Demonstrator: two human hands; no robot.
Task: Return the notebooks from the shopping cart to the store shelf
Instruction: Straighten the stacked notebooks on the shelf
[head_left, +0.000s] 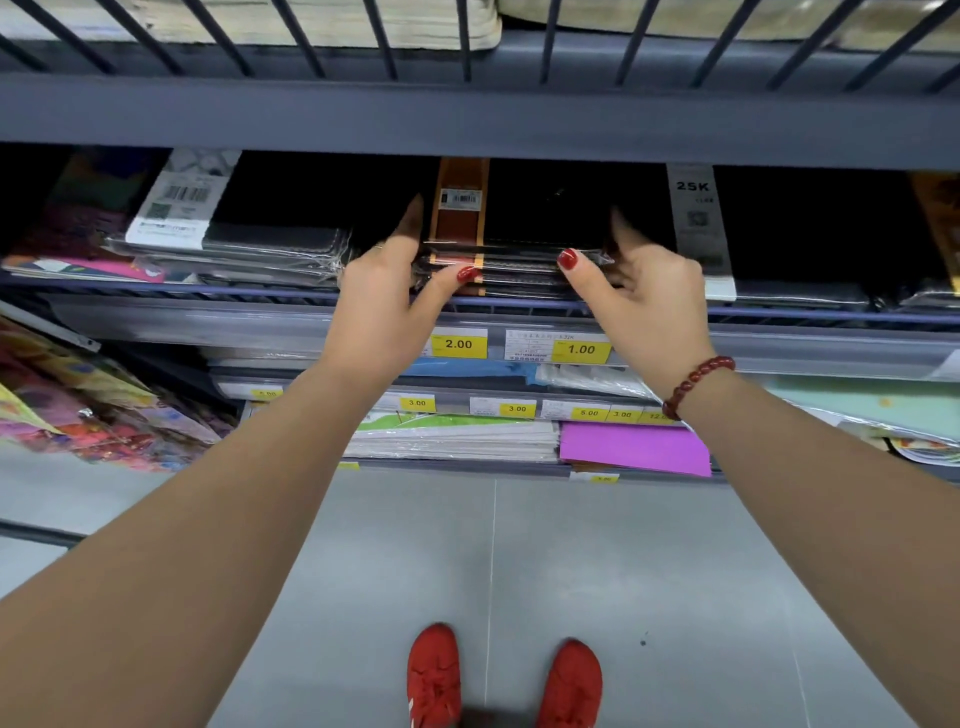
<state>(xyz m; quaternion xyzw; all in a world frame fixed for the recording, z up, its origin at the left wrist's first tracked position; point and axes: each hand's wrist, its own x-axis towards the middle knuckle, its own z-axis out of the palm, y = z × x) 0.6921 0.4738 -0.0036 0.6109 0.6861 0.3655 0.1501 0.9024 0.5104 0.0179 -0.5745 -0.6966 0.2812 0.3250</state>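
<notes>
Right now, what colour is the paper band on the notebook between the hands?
The band is orange with a brown centre stripe; head view shows it best.

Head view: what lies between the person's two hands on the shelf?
A stack of wrapped black notebooks, held by left hand and right hand; head view.
</notes>
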